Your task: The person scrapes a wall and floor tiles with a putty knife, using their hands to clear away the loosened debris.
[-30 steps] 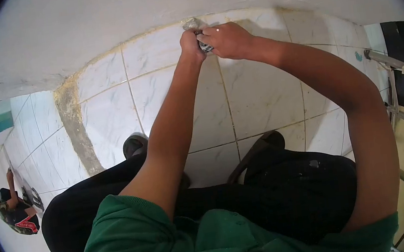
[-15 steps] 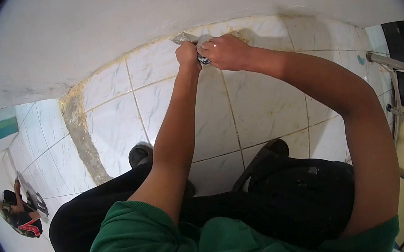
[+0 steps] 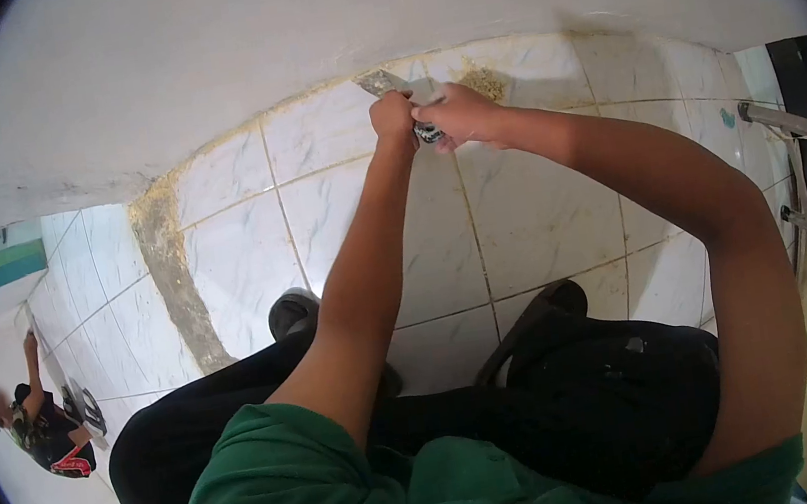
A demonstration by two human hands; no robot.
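Both hands meet near the foot of the wall. My left hand [image 3: 392, 117] is closed around what looks like a putty knife; its grey, smeared blade [image 3: 376, 81] juts out beyond the fist toward the wall. Touching it from the right, my right hand [image 3: 463, 116] has its fingers curled at a dark, white-speckled object [image 3: 429, 133], partly covered by the fingers. Whether this object belongs to the same tool cannot be made out. A patch of yellowish crumbs [image 3: 484, 84] lies on the tiles just beyond the right hand.
A white wall [image 3: 393, 1] rises ahead, with a yellowish crumbly line where it meets the tiles [image 3: 336, 195]. A rough grey strip [image 3: 178, 290] crosses the tiles at left. A ladder-like metal frame [image 3: 796, 125] stands right. Another person [image 3: 42, 422] is far left.
My right hand has shifted, uncovering more of the crumb patch and the speckled object. The view has moved slightly. The other person's arm is now raised toward the wall.
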